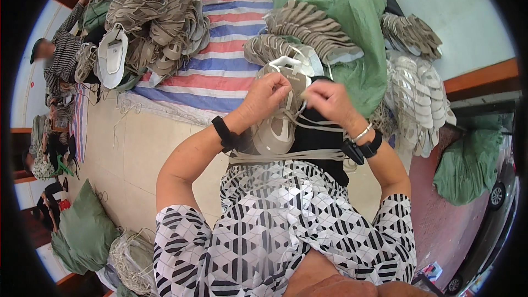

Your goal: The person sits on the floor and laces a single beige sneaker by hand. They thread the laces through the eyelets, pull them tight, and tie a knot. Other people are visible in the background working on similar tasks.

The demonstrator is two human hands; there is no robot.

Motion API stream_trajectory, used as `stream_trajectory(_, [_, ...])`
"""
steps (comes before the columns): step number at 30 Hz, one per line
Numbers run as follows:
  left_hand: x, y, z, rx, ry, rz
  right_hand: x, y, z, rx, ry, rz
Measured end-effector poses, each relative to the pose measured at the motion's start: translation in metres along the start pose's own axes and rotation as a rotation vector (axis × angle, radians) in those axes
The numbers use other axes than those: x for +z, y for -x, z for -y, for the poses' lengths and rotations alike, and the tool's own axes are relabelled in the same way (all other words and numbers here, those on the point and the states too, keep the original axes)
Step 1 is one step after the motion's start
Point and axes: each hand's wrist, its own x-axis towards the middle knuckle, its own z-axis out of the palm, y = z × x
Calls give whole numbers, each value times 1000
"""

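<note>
A grey-beige shoe upper (pixel 273 135) with white trim rests on my lap, its toe toward me. My left hand (pixel 267 96) is closed, thumb and fingers pinched at the upper's side near the tongue. Just right of the upper, my right hand (pixel 331 102) is closed in a pinch, a pale shoelace (pixel 301 111) at its fingertips. The lace's far end is hidden by the fingers. Several long pale laces (pixel 269 157) lie across my waist. Beyond my hands, a white-lined upper (pixel 294 65) touches a row of stacked uppers (pixel 275 48).
Striped sheeting (pixel 228 49) covers the floor ahead, with a heap of uppers (pixel 157 19) at left. A green sack (pixel 346 0) lies ahead right beside white-soled uppers (pixel 421 96). Another person (pixel 63 58) is at far left. A green bag (pixel 85 225) lies at lower left.
</note>
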Motion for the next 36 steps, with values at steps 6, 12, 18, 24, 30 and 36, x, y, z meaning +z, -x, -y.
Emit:
stream_trajectory(6, [-6, 1, -20, 84, -126, -54, 46, 4, 14, 283, -266, -51])
stream_trajectory(12, [-6, -1, -14, 175, -191, -119, 53, -6, -10, 315, -443, 165])
stream_trajectory(18, [-229, 5, 122, -200, -118, -557, -82, 49, -57, 321, -757, -322])
stream_trajectory(24, [-425, 112, 164, -676, -1230, -220, -298, 261, -217, 239, -1137, -1608])
stream_trajectory(30, [-312, 82, 145, -727, 343, -843, -193, 159, -152, 542, -873, -1123])
stream_trajectory(36, [-107, 22, 33, -410, 258, -10, -22, 74, -13, 320, -277, 3])
